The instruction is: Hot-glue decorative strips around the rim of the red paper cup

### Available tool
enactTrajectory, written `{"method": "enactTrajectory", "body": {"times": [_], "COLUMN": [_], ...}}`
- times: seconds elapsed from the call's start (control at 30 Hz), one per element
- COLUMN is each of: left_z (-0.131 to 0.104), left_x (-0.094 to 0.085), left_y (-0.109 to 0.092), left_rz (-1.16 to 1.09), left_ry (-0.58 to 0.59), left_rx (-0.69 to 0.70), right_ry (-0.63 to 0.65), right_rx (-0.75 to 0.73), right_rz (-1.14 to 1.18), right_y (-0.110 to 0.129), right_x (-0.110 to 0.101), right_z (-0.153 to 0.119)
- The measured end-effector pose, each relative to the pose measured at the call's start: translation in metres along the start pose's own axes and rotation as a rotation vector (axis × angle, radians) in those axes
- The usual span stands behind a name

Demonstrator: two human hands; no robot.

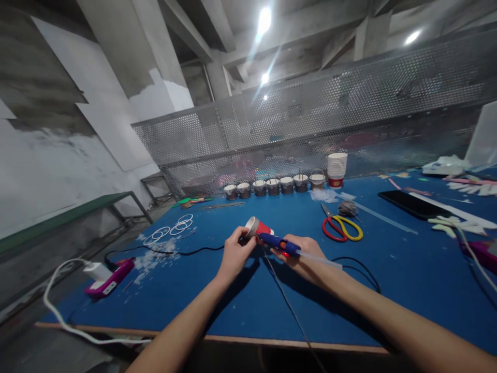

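My left hand [237,251] is closed on a red and white paper cup [264,228] lying on its side, its rim end wrapped in grey cord. From the cup a loose grey cord [285,295] runs down over the table's front edge. Wrapped round a blue hot glue gun [280,242], my right hand [306,254] keeps the nozzle close to the cup; whether it touches I cannot tell. A clear glue stick [322,260] sticks out of the gun's back, and a red light glows under it. Right of the hands lie scissors [342,228] and a grey cord ball [348,209].
Several grey-wrapped cups [273,187] line the back of the blue table [240,321], beside a stack of paper cups [337,170]. White rings [169,230] and a purple power strip [111,280] lie left. A phone [413,204] lies right. A black cable [194,252] crosses the table.
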State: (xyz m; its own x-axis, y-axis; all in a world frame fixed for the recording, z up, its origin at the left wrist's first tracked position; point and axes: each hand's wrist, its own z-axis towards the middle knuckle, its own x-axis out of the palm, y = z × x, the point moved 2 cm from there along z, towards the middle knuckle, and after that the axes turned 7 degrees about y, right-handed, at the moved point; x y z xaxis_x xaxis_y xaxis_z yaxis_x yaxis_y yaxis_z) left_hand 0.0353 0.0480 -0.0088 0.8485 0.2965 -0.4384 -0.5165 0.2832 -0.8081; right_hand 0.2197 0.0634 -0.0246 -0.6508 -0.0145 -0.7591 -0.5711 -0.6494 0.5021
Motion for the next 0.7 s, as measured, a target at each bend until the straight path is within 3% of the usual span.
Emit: {"method": "enactTrajectory", "body": {"times": [0.5, 0.7], "left_z": [-0.0009, -0.0002], "left_x": [0.0008, -0.0003], "left_y": [-0.0011, -0.0025], "left_rz": [-0.079, -0.061], "left_ry": [0.033, 0.035], "left_rx": [-0.023, -0.018], "right_ry": [-0.026, -0.042], "right_rx": [-0.065, 0.048], "right_rz": [-0.106, -0.046], "right_y": [-0.0027, -0.0053], "right_x": [-0.0014, -0.0059], "right_z": [-0.002, 0.0013]}}
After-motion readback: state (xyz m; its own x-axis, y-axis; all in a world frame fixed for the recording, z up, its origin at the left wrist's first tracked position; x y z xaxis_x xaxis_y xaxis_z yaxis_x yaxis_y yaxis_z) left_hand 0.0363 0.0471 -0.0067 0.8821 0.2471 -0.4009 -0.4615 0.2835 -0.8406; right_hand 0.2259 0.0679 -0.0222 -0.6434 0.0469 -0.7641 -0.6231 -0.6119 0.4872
